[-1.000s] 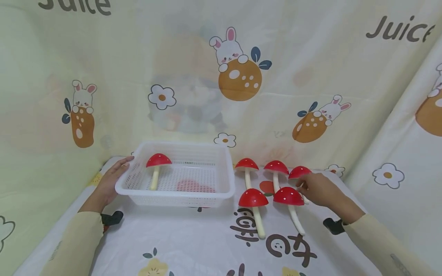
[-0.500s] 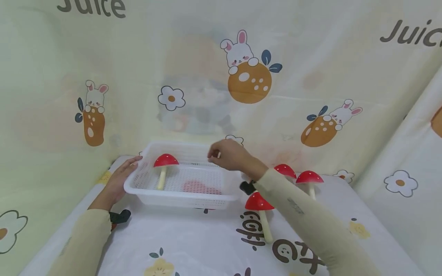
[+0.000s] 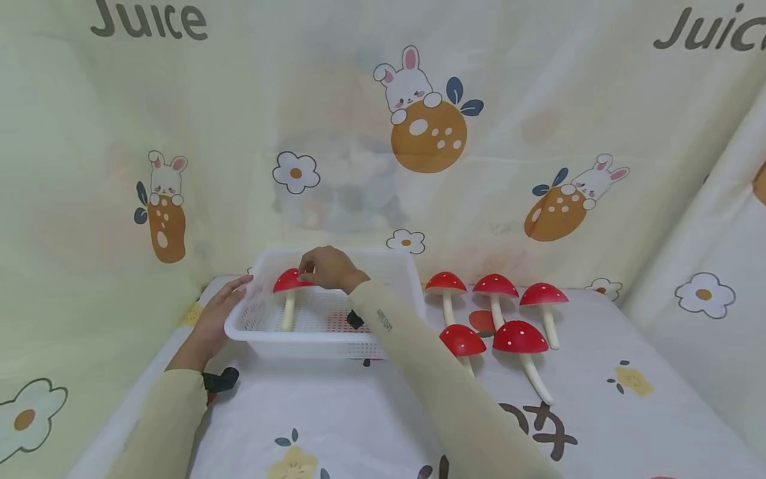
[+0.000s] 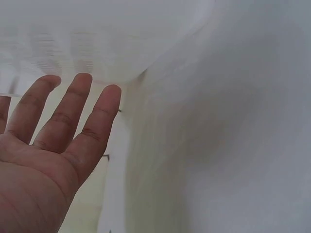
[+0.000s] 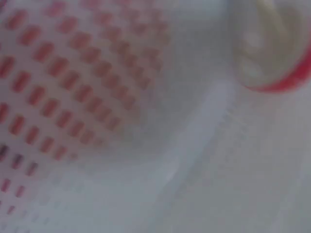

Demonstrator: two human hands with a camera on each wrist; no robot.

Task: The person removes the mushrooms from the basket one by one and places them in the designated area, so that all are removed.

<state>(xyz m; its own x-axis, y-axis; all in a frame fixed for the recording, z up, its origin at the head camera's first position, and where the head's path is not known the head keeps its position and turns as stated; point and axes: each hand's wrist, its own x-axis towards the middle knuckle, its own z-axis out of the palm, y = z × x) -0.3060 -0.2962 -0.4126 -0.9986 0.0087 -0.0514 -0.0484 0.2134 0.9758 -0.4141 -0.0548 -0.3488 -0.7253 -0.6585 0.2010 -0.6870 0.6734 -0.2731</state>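
Observation:
A white perforated plastic basket [image 3: 311,336] stands at the back left of the table, with one red-capped toy mushroom [image 3: 286,281] leaning inside on its pale stem. My right hand [image 3: 330,268] reaches into the basket and pinches the right edge of that cap between thumb and curled fingers. The right wrist view catches the cap's red rim [image 5: 286,83] and hollow underside at its upper right; the fingers are outside that view. My left hand [image 3: 213,324] rests along the basket's left end. In the left wrist view its fingers [image 4: 99,121] are extended by the basket wall.
Several similar toy mushrooms lie right of the basket in two rows, including a front one [image 3: 520,337] and a back-right one [image 3: 544,294]. My right forearm [image 3: 413,346] crosses the basket's front right corner. A printed curtain [image 3: 353,120] hangs behind the table.
My right hand has left the right-hand mushrooms, crossed left over the basket and come to the mushroom inside. The left hand stays at the basket's end. The head view has shifted slightly.

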